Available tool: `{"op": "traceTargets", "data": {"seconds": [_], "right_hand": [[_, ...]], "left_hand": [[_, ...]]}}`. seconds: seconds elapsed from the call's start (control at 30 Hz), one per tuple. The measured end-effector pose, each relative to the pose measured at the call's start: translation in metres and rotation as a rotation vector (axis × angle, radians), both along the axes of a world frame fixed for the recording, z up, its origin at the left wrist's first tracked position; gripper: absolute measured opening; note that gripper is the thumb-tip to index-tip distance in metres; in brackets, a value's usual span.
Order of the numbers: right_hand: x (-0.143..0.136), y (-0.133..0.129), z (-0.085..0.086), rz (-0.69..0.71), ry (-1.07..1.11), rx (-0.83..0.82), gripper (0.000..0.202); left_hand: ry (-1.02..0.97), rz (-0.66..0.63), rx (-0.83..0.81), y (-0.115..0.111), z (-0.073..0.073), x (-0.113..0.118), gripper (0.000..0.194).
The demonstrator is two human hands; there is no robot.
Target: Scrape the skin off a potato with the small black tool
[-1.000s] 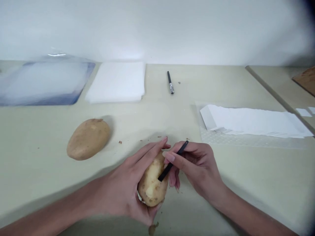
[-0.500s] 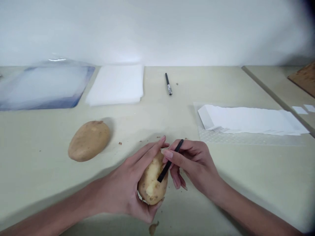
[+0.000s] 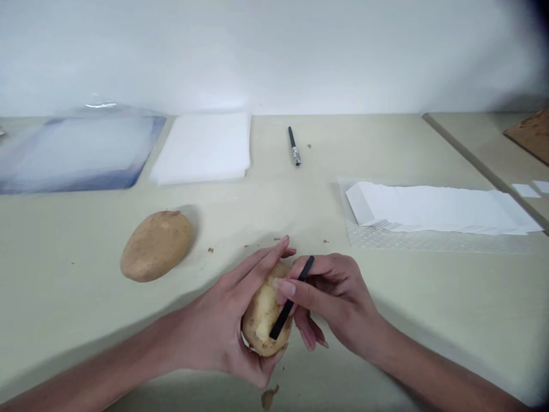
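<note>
A potato [image 3: 262, 320] with a pale, peeled strip along its top is held in my left hand [image 3: 223, 320], the fingers along its far side and the thumb under its near end. My right hand [image 3: 332, 300] pinches a slim black tool [image 3: 281, 321] between thumb and fingers; the tool's lower end lies against the potato near its bottom end. Another potato [image 3: 156, 246], brown and unpeeled, rests on the table to the left of my hands.
Behind lie a black pen [image 3: 294, 146], a stack of white sheets [image 3: 203, 147] and a blue-edged plastic packet [image 3: 86, 151]. White paper slips [image 3: 437, 209] sit on clear plastic at the right. Peel scraps [image 3: 269, 397] dot the table [image 3: 274, 212].
My right hand and the black tool have slid down along the potato, toward its near end. My left hand keeps its hold with hardly any movement.
</note>
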State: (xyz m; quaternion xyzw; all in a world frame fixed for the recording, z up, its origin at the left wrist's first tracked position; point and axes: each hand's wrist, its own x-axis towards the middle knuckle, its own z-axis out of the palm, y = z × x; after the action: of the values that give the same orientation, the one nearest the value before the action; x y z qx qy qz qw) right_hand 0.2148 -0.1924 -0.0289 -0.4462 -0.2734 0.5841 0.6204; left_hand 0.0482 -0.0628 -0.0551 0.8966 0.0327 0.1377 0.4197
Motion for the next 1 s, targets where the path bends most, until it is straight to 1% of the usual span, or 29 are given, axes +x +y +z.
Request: {"op": "traceTargets", "data": {"seconds": [0.1, 0.23, 0.37, 0.57, 0.77, 0.87, 1.0], "right_hand": [[0.004, 0.0, 0.002, -0.046, -0.024, -0.005, 0.024], [0.007, 0.002, 0.004, -0.098, -0.103, -0.013, 0.028], [0.005, 0.002, 0.003, -0.071, -0.133, -0.005, 0.028], [0.001, 0.0, 0.003, -0.051, -0.135, 0.01, 0.025], [-0.006, -0.003, 0.001, -0.003, -0.087, 0.039, 0.023], [-0.002, -0.003, 0.003, -0.044, -0.078, 0.037, 0.023], [0.005, 0.0, 0.007, -0.125, -0.136, 0.009, 0.028]], "left_hand": [[0.028, 0.009, -0.017, -0.001, 0.003, 0.001, 0.128], [0.054, 0.007, -0.008, -0.002, 0.006, 0.001, 0.128], [0.013, 0.019, -0.017, -0.002, 0.004, 0.002, 0.13], [0.026, 0.011, -0.014, -0.002, 0.0, 0.0, 0.132], [0.058, 0.034, -0.024, -0.002, 0.003, 0.001, 0.128], [0.041, 0.03, -0.034, -0.002, 0.005, 0.002, 0.129], [0.074, 0.034, -0.031, -0.002, 0.006, 0.003, 0.129]]}}
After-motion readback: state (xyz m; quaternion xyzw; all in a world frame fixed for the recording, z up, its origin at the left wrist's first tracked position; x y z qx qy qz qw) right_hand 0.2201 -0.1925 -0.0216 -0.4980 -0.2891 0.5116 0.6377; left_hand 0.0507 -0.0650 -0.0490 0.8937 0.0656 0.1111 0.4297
